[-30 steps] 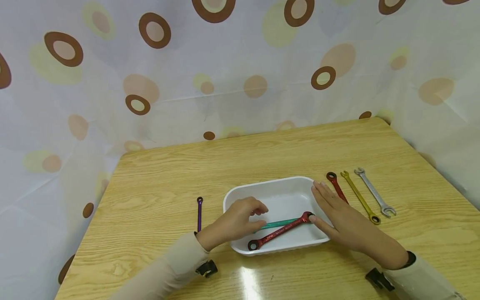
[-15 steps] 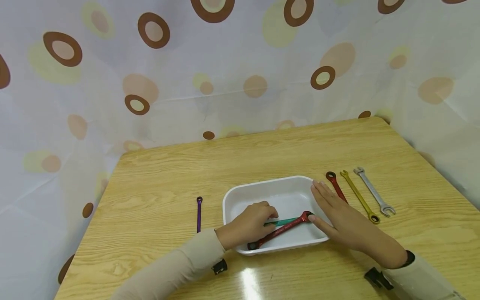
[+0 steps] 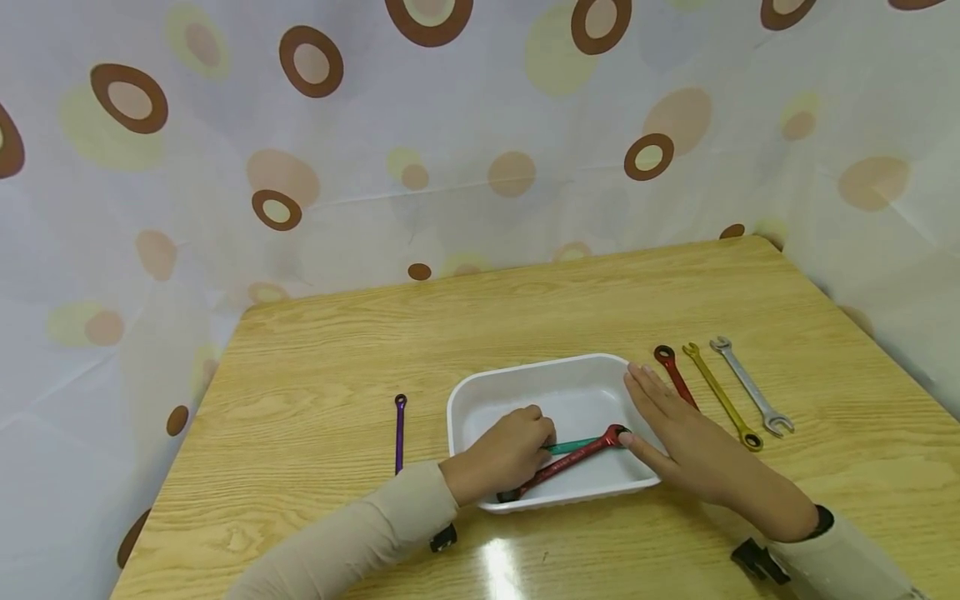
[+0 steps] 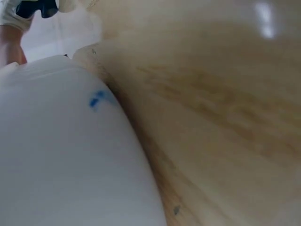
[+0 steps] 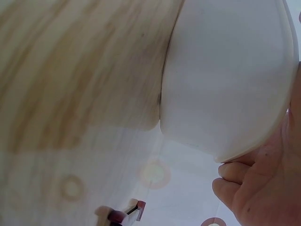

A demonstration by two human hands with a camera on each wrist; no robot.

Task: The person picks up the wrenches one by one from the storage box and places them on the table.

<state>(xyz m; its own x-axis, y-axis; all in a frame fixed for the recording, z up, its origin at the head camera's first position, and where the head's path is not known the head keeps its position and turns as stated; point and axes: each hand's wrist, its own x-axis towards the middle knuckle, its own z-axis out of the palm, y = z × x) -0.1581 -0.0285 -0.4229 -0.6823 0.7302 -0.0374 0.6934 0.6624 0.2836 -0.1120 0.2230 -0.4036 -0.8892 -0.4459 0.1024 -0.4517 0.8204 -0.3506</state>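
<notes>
The green wrench [image 3: 576,447] is lying inside the white tray [image 3: 540,364], one end running in under the fingers of the left hand [image 3: 504,450], which are apparently pinching it, though their tips are not showing. Beside it, on the wearer's side of those fingers, a large red wrench [image 3: 573,458] is slanting across the tray floor, its far head sitting right by the thumb of the right hand [image 3: 690,446]. The right fingers are lying straight and released, resting at the tray's rim and gripping nothing. Beyond them, a second red wrench [image 3: 680,383], a gold wrench [image 3: 718,392] and a silver wrench [image 3: 750,383] are lying side by side on the desk [image 3: 322,375], while a purple wrench [image 3: 400,435] is lying alone to the left of the left fingers. Judging by this layout, the work is looking partway through: three wrenches are already forming a row, and the green one seems to be getting its turn. Whether the tray is being filled, leaving four outside, or emptied, leaving two inside, the pictures are not settling
</notes>
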